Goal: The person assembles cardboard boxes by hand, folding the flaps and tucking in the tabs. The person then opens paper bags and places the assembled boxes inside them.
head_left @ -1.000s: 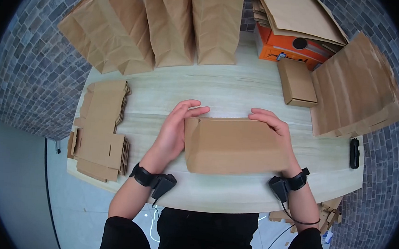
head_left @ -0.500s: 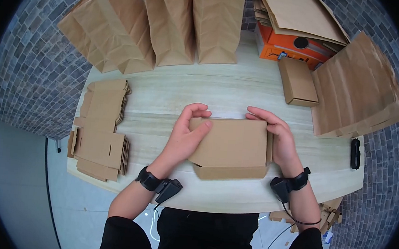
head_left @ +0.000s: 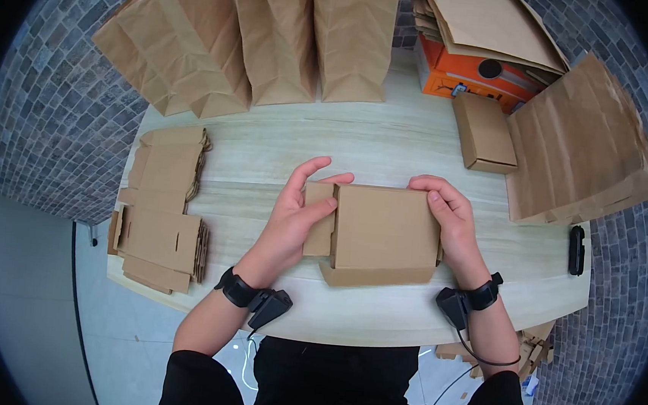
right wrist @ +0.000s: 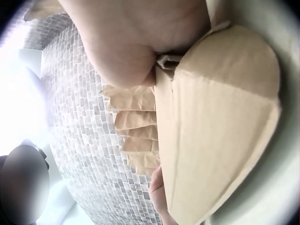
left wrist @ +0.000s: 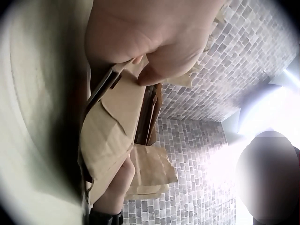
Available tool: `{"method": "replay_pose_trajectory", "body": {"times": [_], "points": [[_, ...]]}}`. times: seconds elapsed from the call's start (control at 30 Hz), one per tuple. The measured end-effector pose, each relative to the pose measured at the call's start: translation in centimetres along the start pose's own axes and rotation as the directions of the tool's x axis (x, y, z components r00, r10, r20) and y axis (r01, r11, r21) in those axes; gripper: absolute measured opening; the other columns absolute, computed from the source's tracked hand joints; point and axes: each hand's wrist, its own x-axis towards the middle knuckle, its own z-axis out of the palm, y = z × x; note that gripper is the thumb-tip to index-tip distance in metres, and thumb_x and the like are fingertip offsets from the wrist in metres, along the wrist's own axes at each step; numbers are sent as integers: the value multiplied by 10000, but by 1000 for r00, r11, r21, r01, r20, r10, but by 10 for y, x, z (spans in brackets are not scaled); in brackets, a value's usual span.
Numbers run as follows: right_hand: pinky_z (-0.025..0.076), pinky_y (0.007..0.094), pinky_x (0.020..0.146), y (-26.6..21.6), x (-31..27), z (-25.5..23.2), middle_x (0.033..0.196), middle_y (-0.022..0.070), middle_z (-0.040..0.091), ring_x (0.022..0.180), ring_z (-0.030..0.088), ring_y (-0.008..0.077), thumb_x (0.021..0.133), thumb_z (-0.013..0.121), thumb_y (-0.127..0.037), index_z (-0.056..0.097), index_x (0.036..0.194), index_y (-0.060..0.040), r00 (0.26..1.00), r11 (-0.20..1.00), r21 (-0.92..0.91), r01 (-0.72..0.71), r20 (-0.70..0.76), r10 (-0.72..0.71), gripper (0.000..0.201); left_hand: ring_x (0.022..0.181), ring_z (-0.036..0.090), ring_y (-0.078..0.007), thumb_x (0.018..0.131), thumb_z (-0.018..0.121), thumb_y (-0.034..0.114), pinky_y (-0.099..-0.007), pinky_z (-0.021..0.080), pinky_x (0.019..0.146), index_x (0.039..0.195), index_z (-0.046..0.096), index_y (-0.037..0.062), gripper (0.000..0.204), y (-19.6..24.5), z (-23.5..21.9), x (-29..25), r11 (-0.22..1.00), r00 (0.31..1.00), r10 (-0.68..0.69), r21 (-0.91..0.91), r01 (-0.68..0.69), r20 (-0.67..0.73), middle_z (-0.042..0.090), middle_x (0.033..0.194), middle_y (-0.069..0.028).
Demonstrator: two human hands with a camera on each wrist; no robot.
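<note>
A brown cardboard box (head_left: 386,230) lies in front of me near the table's front edge, with a lip standing out along its near side. At its left end a side flap (head_left: 317,236) sticks outward, and my left hand (head_left: 290,219) pinches it, thumb on top. My right hand (head_left: 455,224) grips the box's right end, thumb over the top corner and fingers behind. In the left wrist view, the left thumb presses by a gap in the carton (left wrist: 112,117). The right wrist view shows the carton's broad panel (right wrist: 211,126) below my right palm.
Flattened cartons (head_left: 161,239) are stacked at the left. Tall paper bags (head_left: 351,45) stand along the back. Toward the right are a small closed box (head_left: 485,135), an orange box (head_left: 464,69) under paper sheets, more paper bags (head_left: 579,146) and a black case (head_left: 577,250).
The carton has turned so its flat panel faces up. Its left flap now extends outward, with my left thumb on it. My right thumb has come onto the right corner.
</note>
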Motion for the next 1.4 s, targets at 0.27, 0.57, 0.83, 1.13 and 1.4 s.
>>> {"method": "replay_pose_trajectory", "body": {"times": [0.27,0.57,0.83,1.13,1.4], "points": [[407,314,989,-3,-5,10,1140,92,567,1111,534,193,1017,462,-138,627,1127,-10,958,895,-349,278,26,-287,236,1147,582,-191,953,518,-11,-321,498,956,1336,428,76,403,-25,-3,1,924,986,145,367,-104,-86,576,1307,-130],[404,335,1001,5,-8,13,1182,96,539,1107,530,206,999,480,-141,555,1236,-24,991,960,-249,132,12,-133,275,1143,519,-166,1004,504,111,-323,419,1004,1442,329,119,471,-24,8,-3,846,987,149,509,-161,65,514,1266,-126],[282,412,1146,-12,-9,18,1543,176,276,1397,345,296,1008,457,-447,131,1561,-67,988,974,215,70,119,-97,746,933,564,-100,1007,523,149,-261,486,788,1345,416,133,356,-14,-2,3,956,997,-37,290,54,-64,579,1077,-62],[71,484,1208,-16,-9,7,1636,197,0,1511,-22,372,770,569,-778,9,1566,-27,887,852,-338,399,378,-266,1229,999,600,-130,1018,432,158,-286,511,852,1458,383,140,443,7,-11,2,995,985,-92,19,95,-145,605,1136,-76],[70,525,1203,-17,-16,13,1630,212,-31,1505,-26,397,422,662,-928,-12,1558,-21,911,931,-189,312,337,-237,1603,1115,578,-157,1007,422,157,-305,480,949,1537,293,114,547,16,-2,-6,987,983,-155,-55,150,-99,575,1270,-94]]}}
